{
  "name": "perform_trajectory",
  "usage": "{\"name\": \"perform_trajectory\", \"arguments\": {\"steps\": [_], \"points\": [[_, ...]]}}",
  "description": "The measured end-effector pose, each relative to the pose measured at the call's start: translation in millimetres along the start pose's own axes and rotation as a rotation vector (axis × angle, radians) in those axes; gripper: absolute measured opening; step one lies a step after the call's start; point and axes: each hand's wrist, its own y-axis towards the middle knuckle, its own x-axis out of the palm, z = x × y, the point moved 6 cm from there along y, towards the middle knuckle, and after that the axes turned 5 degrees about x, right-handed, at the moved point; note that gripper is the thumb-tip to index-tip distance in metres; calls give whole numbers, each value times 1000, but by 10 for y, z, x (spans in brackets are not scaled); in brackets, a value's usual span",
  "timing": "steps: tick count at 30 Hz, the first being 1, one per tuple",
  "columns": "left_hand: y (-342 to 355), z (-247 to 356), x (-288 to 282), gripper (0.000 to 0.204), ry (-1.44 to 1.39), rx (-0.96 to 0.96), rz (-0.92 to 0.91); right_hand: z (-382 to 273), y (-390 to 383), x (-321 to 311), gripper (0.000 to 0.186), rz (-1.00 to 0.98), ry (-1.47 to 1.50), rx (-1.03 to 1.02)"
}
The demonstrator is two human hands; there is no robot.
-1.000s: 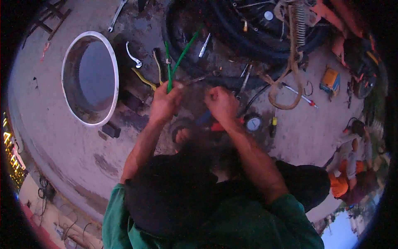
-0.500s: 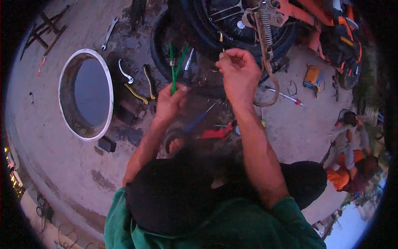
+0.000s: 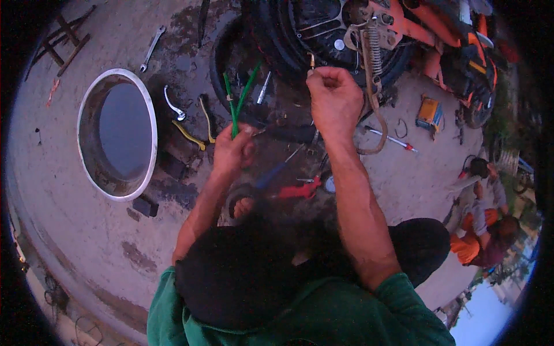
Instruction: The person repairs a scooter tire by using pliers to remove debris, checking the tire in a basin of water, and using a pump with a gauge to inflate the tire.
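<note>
My left hand (image 3: 232, 151) is closed round the joined end of a green V-shaped tool (image 3: 235, 118), its two arms pointing away from me. My right hand (image 3: 336, 104) is pinched at the lower end of a brass-coloured tire valve stem (image 3: 312, 57) on the motorcycle wheel (image 3: 288, 40). A small brass piece showed between these fingertips earlier; now the fingers hide it. On the ground past my left hand lies a slim silver tool (image 3: 263, 88). Yellow-handled pliers (image 3: 190, 134) and a chrome lever (image 3: 174, 104) lie to its left.
A round basin of dark water (image 3: 154, 138) stands at the left, a wrench (image 3: 152, 49) beyond it. An orange motorcycle frame (image 3: 415, 29) fills the far right. Nearer me are a blue-handled screwdriver (image 3: 274, 173) and a red tool (image 3: 297, 189). Another person (image 3: 485, 230) sits at right.
My right hand's pinched fingertips have closed the small gap to the valve stem. The green tool has tilted left with my left hand, which has moved slightly left and nearer me.
</note>
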Motion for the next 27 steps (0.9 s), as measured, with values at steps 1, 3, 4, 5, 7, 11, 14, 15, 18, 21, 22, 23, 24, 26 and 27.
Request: {"name": "perform_trajectory", "arguments": {"steps": [1,3,4,5,7,11,14,15,18,21,22,23,24,26,27], "points": [[5,-8,-6,14,10,22,-11,-6,2,3,20,5,-12,1],[18,-43,-22,14,19,42,-22,-21,-18,13,20,12,-8,-8],[24,-80,-36,12,10,19,-9,-29,-26,15,20,21,-3,-17],[22,-95,-48,10,3,-4,6,-31,-27,29,20,20,-2,-16],[7,-101,-62,10,20,-19,29,-55,-28,43,18,33,19,-54],[-31,-81,-35,10,18,-37,20,-129,-13,36,18,40,-9,-102],[-31,-98,-58,10,27,-36,27,-122,1,56,18,45,62,-93],[-33,-113,-59,10,27,-35,27,-130,1,51,19,54,39,-111],[-41,-119,-51,11,15,6,27,-161,-18,38,20,53,-11,-114],[-50,-100,-36,11,40,6,21,-153,-35,31,23,43,-34,-124],[-58,-89,-26,11,59,-1,25,-148,-40,25,25,43,-31,-148],[-65,-87,-19,12,77,-8,30,-132,-46,14,25,45,-31,-148],[-63,-97,-13,12,78,-8,28,-116,-52,5,26,36,-16,-152],[-57,-110,-5,12,39,5,13,-97,-74,-14,26,29,-1,-155],[-58,-106,-5,12,40,5,12,-92,-95,-20,25,20,35,-156]]}}
